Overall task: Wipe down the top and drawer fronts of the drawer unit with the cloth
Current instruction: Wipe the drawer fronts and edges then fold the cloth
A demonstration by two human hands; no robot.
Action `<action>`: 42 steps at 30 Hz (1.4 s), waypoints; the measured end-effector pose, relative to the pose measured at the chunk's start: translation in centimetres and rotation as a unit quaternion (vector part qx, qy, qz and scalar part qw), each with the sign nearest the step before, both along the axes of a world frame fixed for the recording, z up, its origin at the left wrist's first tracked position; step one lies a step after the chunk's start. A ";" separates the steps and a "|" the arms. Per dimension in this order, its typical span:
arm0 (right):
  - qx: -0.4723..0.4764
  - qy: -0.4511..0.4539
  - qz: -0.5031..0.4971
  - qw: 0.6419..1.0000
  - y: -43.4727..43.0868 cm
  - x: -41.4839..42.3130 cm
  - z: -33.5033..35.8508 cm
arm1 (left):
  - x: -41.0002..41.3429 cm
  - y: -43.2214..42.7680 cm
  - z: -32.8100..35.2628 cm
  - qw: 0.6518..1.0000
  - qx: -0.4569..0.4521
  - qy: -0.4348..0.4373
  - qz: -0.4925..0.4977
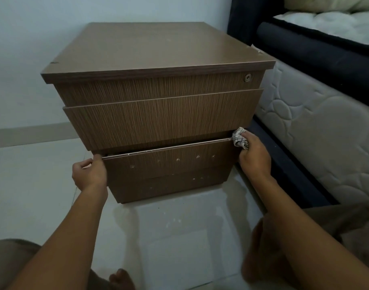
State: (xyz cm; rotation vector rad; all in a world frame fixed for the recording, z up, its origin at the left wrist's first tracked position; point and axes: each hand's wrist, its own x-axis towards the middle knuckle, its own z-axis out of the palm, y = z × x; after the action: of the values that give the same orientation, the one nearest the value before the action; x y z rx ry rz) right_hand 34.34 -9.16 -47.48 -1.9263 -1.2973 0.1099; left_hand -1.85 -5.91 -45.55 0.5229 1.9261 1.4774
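While the right hand [253,155] clutched the soft, light cloth [240,139] at centre-right, bunched against the drawer unit's [158,49] third drawer [169,162], the left hand [89,174] gripped that stiff front's left corner, likely steadying it.

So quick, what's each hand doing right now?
Left hand: grips the left end of the third drawer.
Right hand: holds the bunched cloth at that drawer's top right corner.
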 end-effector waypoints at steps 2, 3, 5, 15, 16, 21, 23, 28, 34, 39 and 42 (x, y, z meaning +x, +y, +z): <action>-0.002 -0.025 0.003 1.000 0.2 0.0 0.4 | 0.0 -0.2 -0.2 1.000 0.003 -0.005 0.000; -0.006 -0.033 0.006 0.999 0.3 0.1 0.6 | 0.1 -0.4 -0.3 1.000 0.005 -0.008 0.000; -0.020 -0.038 0.018 0.999 0.3 0.4 1.1 | 0.2 -0.8 -0.7 1.000 0.012 -0.014 0.002; -0.021 -0.068 0.072 0.995 1.3 0.3 1.4 | -0.4 -1.4 -1.7 0.998 0.035 -0.036 -0.023; -0.016 -0.073 0.070 0.995 1.2 0.1 1.2 | -0.5 -1.4 -1.8 0.998 0.037 -0.036 -0.025; 0.058 -0.063 0.037 0.996 0.3 -1.2 0.0 | -0.7 -1.3 -2.0 0.998 0.046 -0.045 -0.029; 0.089 -0.074 0.000 0.993 0.2 -1.7 -0.1 | -0.8 -1.2 -2.1 0.997 0.048 -0.042 -0.031; 0.049 -0.093 0.014 0.994 0.9 -1.8 -0.1 | -0.9 -1.0 -2.4 0.998 0.049 -0.030 -0.028; 0.049 -0.108 0.085 0.989 1.3 -2.0 0.0 | -1.0 -0.8 -2.5 0.998 0.051 -0.024 -0.026; 0.061 -0.127 0.126 0.982 0.9 -5.9 -0.6 | -1.1 -0.9 -2.7 0.997 0.058 -0.035 -0.032; 0.063 -0.124 0.153 0.978 1.0 -8.8 -0.6 | -1.3 -1.1 -2.6 0.997 0.055 -0.036 -0.041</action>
State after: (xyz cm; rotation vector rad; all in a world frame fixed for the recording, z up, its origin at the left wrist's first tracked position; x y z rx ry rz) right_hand 25.54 -8.21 -48.12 -1.6607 -1.7199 -0.0613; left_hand -3.12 -6.98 -48.12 0.5829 1.7541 1.5351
